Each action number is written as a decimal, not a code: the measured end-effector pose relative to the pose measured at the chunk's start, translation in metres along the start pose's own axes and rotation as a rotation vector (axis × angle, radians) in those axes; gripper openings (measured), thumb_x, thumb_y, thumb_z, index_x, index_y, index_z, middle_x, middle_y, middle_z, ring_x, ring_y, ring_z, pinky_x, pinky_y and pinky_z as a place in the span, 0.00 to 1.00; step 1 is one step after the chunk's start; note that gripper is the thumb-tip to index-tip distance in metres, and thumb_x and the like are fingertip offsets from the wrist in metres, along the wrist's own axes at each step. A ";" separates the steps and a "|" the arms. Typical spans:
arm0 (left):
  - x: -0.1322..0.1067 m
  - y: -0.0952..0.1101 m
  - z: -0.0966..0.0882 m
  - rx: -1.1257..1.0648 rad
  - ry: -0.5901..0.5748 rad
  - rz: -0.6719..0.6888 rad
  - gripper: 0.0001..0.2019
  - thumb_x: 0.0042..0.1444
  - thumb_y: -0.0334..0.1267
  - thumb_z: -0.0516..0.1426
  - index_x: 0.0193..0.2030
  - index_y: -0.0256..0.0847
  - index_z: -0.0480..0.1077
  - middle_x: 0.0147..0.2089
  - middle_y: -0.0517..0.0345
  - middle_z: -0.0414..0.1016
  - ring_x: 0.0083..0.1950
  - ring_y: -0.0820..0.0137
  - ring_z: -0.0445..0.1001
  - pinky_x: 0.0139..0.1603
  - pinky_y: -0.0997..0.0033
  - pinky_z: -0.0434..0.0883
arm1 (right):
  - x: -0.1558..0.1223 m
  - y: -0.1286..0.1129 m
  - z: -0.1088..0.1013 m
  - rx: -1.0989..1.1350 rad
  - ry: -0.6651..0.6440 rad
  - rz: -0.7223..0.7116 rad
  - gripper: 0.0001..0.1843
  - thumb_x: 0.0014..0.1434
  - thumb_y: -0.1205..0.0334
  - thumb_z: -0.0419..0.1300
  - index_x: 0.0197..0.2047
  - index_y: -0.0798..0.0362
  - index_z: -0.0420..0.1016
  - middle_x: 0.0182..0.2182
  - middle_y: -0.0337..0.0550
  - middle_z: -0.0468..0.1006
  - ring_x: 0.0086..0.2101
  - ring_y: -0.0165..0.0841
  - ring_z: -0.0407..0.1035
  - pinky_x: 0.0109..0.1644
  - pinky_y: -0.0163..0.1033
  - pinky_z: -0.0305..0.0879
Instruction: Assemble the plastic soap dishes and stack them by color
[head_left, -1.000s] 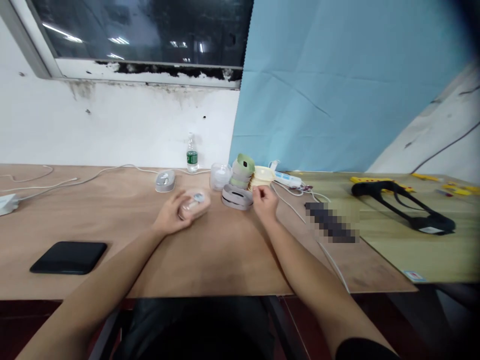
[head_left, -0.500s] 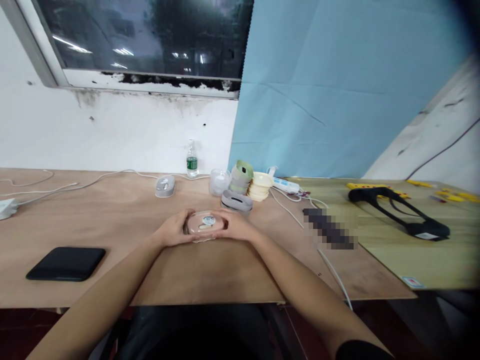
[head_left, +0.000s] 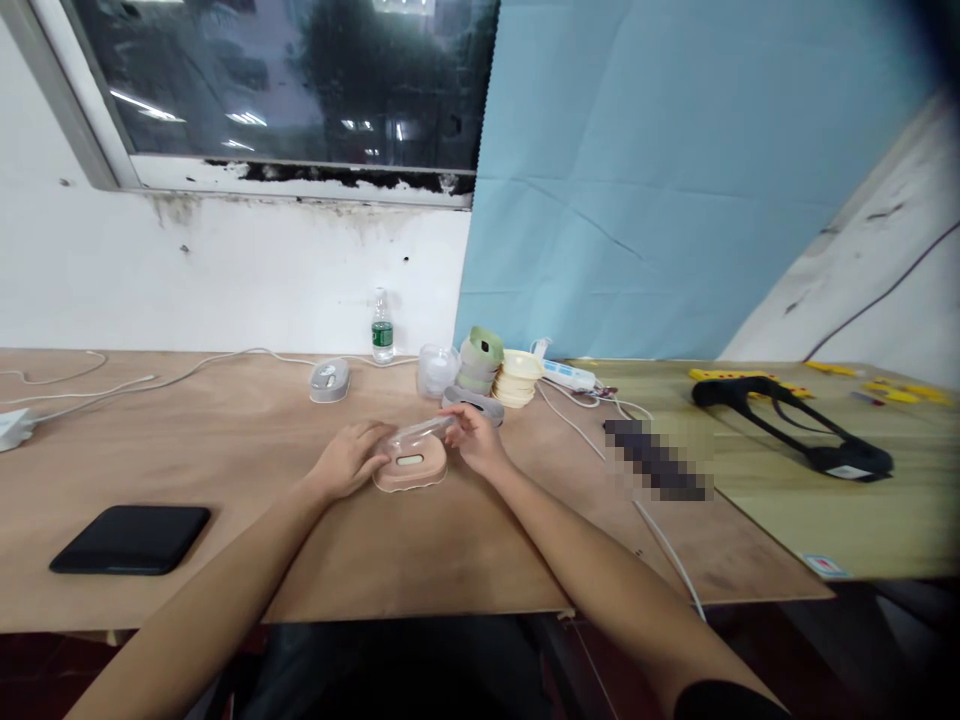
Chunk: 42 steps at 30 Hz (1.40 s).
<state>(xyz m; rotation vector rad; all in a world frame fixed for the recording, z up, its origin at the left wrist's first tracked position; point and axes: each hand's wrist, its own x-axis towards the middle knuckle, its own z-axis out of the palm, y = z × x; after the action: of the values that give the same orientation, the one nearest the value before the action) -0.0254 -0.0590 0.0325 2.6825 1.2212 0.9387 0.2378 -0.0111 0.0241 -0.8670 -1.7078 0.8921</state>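
Note:
A pink oval case rests on the table before me, with a pale slot in its middle. Its clear plastic lid is tilted up along the far side. My right hand pinches the lid's right end between thumb and fingers. At the case's left side is my left hand, its thumb against the edge and its fingers by the lid's left end. Just behind the lid stands a grey oval case, partly hidden by my right fingers.
Behind are clear plastic cups, stacked green cases, cream cases and a water bottle. A grey lidded case stands left of them. A black flat object lies left; a white cable runs right.
The clear lid has come up from the pink case and tilts backward, uncovering the slot. My right hand has risen with the lid's end; my left hand stays at the left side.

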 end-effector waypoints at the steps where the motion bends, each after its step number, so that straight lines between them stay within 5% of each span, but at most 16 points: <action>1: 0.001 0.002 0.000 0.026 0.015 0.014 0.20 0.63 0.46 0.48 0.59 0.42 0.63 0.57 0.48 0.69 0.57 0.60 0.68 0.56 0.59 0.65 | 0.001 0.000 0.000 0.042 0.027 0.015 0.28 0.52 0.36 0.57 0.44 0.51 0.72 0.28 0.41 0.74 0.26 0.32 0.68 0.30 0.37 0.67; 5: 0.002 0.008 0.006 0.081 0.096 0.026 0.20 0.63 0.46 0.50 0.59 0.42 0.63 0.55 0.48 0.71 0.56 0.60 0.69 0.54 0.59 0.65 | 0.004 -0.002 0.000 0.122 0.119 -0.009 0.30 0.52 0.36 0.56 0.49 0.49 0.69 0.42 0.49 0.77 0.31 0.35 0.73 0.34 0.40 0.70; 8: 0.003 0.015 0.014 0.063 0.116 -0.011 0.21 0.62 0.48 0.51 0.59 0.43 0.62 0.51 0.49 0.74 0.50 0.61 0.72 0.52 0.59 0.66 | 0.004 -0.005 0.004 0.126 0.123 -0.091 0.42 0.52 0.34 0.55 0.64 0.45 0.53 0.59 0.54 0.65 0.45 0.41 0.72 0.46 0.44 0.70; 12: 0.009 0.027 0.027 0.048 0.269 -0.160 0.17 0.61 0.47 0.52 0.54 0.43 0.66 0.47 0.51 0.76 0.47 0.62 0.74 0.51 0.59 0.65 | -0.004 -0.015 0.021 -0.072 -0.096 -0.219 0.57 0.50 0.36 0.60 0.70 0.44 0.29 0.68 0.52 0.45 0.64 0.45 0.49 0.62 0.52 0.56; 15: 0.014 0.033 0.034 0.033 0.310 -0.174 0.16 0.60 0.44 0.53 0.53 0.43 0.66 0.48 0.51 0.76 0.48 0.62 0.74 0.51 0.59 0.65 | -0.011 -0.024 0.039 -0.286 -0.208 -0.335 0.44 0.58 0.43 0.57 0.70 0.45 0.41 0.68 0.47 0.48 0.67 0.42 0.40 0.67 0.53 0.46; 18: 0.016 0.034 0.038 0.055 0.281 -0.123 0.16 0.59 0.40 0.53 0.54 0.42 0.65 0.51 0.50 0.76 0.50 0.63 0.73 0.53 0.58 0.64 | -0.011 -0.030 0.048 -0.401 -0.099 -0.411 0.25 0.65 0.53 0.49 0.64 0.42 0.58 0.62 0.42 0.62 0.63 0.38 0.53 0.66 0.51 0.49; 22: 0.015 0.032 0.035 0.096 0.238 -0.052 0.19 0.60 0.43 0.54 0.56 0.42 0.65 0.55 0.48 0.73 0.58 0.61 0.68 0.60 0.54 0.58 | 0.011 -0.035 0.035 -0.534 -0.041 -0.523 0.17 0.64 0.60 0.49 0.54 0.45 0.71 0.54 0.42 0.72 0.56 0.39 0.62 0.61 0.50 0.55; 27: 0.013 0.026 0.030 0.086 0.150 -0.038 0.18 0.61 0.48 0.53 0.54 0.43 0.68 0.55 0.50 0.73 0.59 0.61 0.67 0.62 0.52 0.56 | 0.079 -0.036 -0.001 -0.818 0.111 -0.454 0.14 0.64 0.63 0.49 0.46 0.51 0.74 0.44 0.48 0.76 0.48 0.41 0.65 0.55 0.48 0.56; 31: 0.012 0.022 0.025 0.055 0.131 -0.023 0.17 0.61 0.46 0.52 0.52 0.42 0.69 0.54 0.50 0.74 0.57 0.62 0.69 0.58 0.55 0.60 | 0.117 -0.029 -0.014 -1.097 0.064 -0.380 0.14 0.63 0.64 0.51 0.48 0.52 0.73 0.43 0.50 0.77 0.47 0.43 0.65 0.54 0.49 0.51; 36: 0.010 0.023 0.018 0.030 0.153 -0.021 0.18 0.61 0.45 0.53 0.54 0.41 0.67 0.52 0.50 0.74 0.53 0.62 0.71 0.55 0.57 0.63 | 0.120 -0.015 -0.009 -1.355 -0.072 -0.371 0.20 0.64 0.52 0.51 0.54 0.54 0.69 0.43 0.55 0.78 0.46 0.44 0.66 0.56 0.51 0.45; 42: 0.008 0.022 0.019 0.030 0.173 -0.025 0.17 0.60 0.44 0.53 0.54 0.41 0.67 0.51 0.50 0.74 0.52 0.62 0.71 0.53 0.58 0.64 | 0.119 -0.013 -0.012 -1.457 -0.086 -0.318 0.26 0.66 0.47 0.44 0.52 0.57 0.70 0.44 0.56 0.77 0.49 0.46 0.65 0.60 0.55 0.40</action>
<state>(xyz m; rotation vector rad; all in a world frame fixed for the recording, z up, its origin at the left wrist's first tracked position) 0.0041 -0.0651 0.0269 2.6493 1.3057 1.1794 0.2165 0.0873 0.0892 -1.3560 -2.3870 -0.7298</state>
